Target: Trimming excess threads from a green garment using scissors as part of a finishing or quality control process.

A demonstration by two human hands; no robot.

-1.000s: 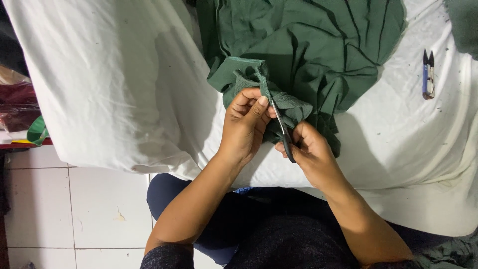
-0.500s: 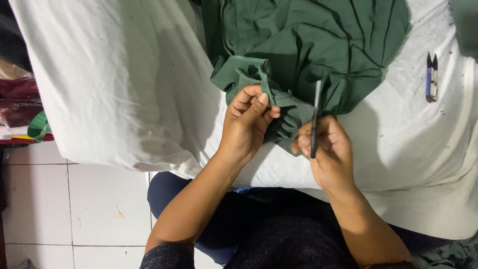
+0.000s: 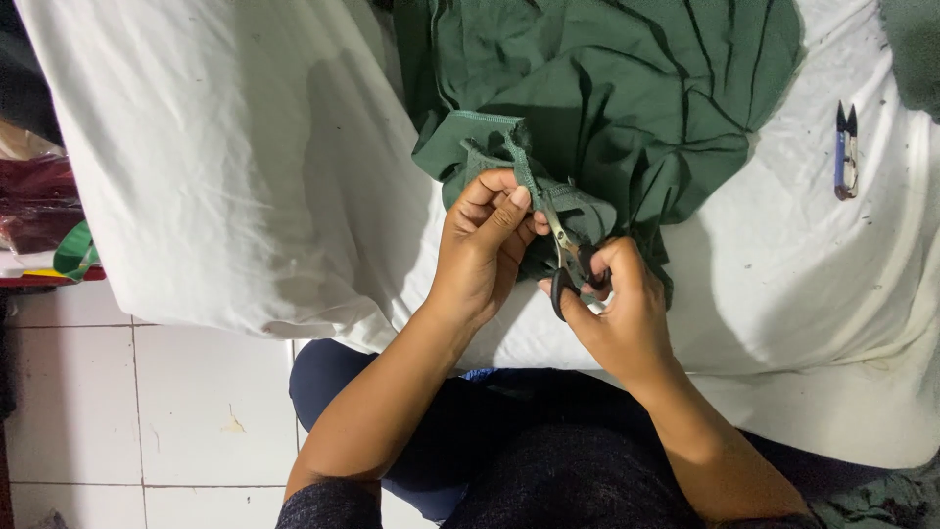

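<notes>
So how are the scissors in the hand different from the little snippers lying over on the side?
The scissors have black loop handles and sit in the right hand, blades at the green cloth. The thread snips have a blue body and no loops, and lie untouched on the white sheet. Both are cutting tools with pointed blades.

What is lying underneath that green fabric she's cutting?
Under the green fabric lies a white cloth spread over the work surface. What the cloth covers cannot be seen. The left hand pinches a fold while the right hand works scissors.
</notes>
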